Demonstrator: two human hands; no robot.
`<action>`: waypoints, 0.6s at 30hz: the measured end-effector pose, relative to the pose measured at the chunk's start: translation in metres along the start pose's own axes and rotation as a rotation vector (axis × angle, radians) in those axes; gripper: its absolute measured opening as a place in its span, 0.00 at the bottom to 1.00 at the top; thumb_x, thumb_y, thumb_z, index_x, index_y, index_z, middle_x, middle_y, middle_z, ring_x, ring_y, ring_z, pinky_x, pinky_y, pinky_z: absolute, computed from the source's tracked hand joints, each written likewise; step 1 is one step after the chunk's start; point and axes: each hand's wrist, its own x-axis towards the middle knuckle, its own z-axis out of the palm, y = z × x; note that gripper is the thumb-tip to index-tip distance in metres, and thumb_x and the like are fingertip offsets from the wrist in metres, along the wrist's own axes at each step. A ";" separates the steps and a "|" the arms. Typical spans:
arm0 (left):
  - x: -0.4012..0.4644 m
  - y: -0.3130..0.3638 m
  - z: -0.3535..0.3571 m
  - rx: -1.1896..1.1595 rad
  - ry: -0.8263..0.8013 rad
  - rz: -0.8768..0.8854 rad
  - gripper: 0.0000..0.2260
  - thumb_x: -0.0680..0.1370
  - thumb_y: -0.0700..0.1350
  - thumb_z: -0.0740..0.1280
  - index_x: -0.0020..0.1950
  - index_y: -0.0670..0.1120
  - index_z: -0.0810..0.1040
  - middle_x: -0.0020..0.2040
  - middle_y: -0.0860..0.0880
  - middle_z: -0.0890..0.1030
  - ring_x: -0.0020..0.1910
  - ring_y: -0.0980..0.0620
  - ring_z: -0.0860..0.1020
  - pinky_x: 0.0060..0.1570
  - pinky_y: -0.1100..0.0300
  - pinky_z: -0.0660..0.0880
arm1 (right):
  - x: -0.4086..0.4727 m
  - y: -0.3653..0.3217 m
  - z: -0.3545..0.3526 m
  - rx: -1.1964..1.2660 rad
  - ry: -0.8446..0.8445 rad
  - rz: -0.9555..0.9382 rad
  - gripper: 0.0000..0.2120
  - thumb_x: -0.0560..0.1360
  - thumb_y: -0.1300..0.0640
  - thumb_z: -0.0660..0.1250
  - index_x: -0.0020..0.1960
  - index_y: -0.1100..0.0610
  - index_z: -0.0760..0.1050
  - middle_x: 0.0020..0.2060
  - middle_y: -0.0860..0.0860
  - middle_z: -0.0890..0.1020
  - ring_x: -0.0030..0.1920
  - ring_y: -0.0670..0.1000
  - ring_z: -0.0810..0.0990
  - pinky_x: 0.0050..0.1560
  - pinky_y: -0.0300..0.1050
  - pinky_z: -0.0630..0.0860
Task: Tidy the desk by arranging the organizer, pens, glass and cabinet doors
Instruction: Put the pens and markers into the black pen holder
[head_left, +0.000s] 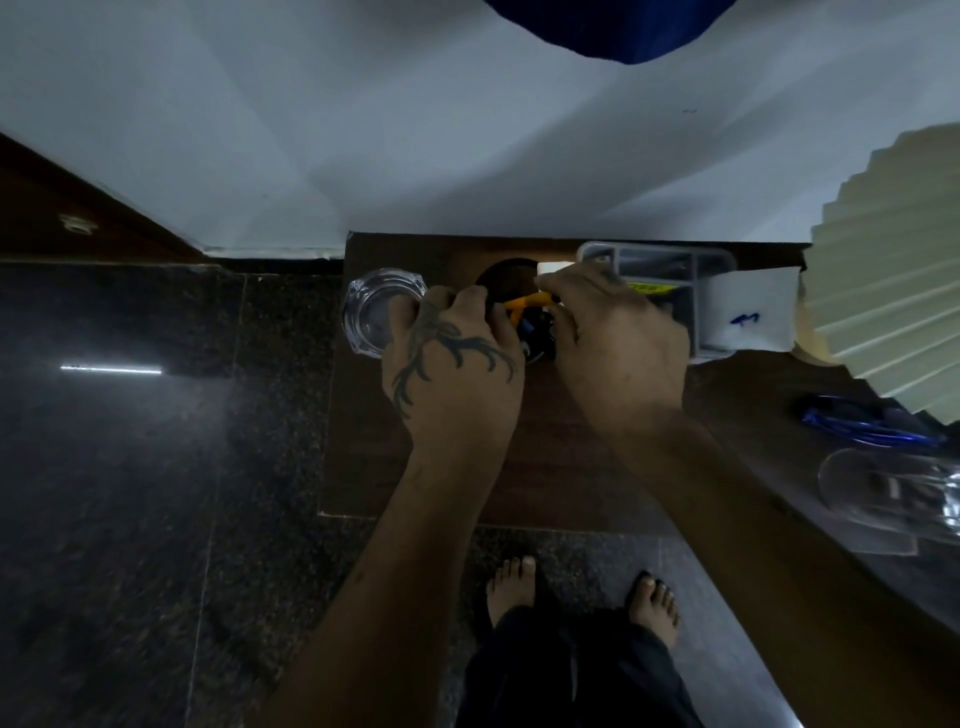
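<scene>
Broadly, a dark brown wooden desk (545, 467) stands against a white wall, with a pleated cream lampshade (883, 291) at its right end. Along its back edge sits a grey plastic compartmented organizer (670, 265), and left of that a clear faceted glass (376, 312). Between them the tattooed left hand (452, 364) and the right hand (618, 338) close together, each grip pinching what looks like a dim bundle of orange, blue and black pens (530, 317).
</scene>
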 end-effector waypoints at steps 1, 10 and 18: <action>0.000 0.000 -0.001 -0.003 0.002 0.000 0.14 0.77 0.52 0.59 0.51 0.48 0.81 0.44 0.48 0.82 0.51 0.44 0.77 0.41 0.55 0.70 | 0.000 0.000 0.000 0.003 0.004 -0.007 0.15 0.70 0.64 0.69 0.56 0.56 0.79 0.51 0.53 0.83 0.44 0.57 0.83 0.34 0.45 0.75; -0.013 -0.001 -0.006 -0.054 0.082 -0.052 0.13 0.77 0.52 0.63 0.53 0.45 0.81 0.46 0.46 0.83 0.50 0.44 0.78 0.39 0.56 0.76 | -0.007 0.003 -0.005 0.077 0.034 0.013 0.17 0.69 0.65 0.64 0.57 0.56 0.79 0.52 0.54 0.84 0.43 0.58 0.84 0.33 0.45 0.77; -0.049 -0.010 -0.022 -0.112 -0.051 -0.188 0.23 0.83 0.53 0.45 0.61 0.43 0.75 0.56 0.44 0.78 0.56 0.43 0.73 0.59 0.61 0.62 | -0.062 0.020 -0.020 0.135 0.064 0.171 0.13 0.73 0.62 0.63 0.55 0.55 0.80 0.50 0.53 0.84 0.41 0.56 0.83 0.34 0.43 0.77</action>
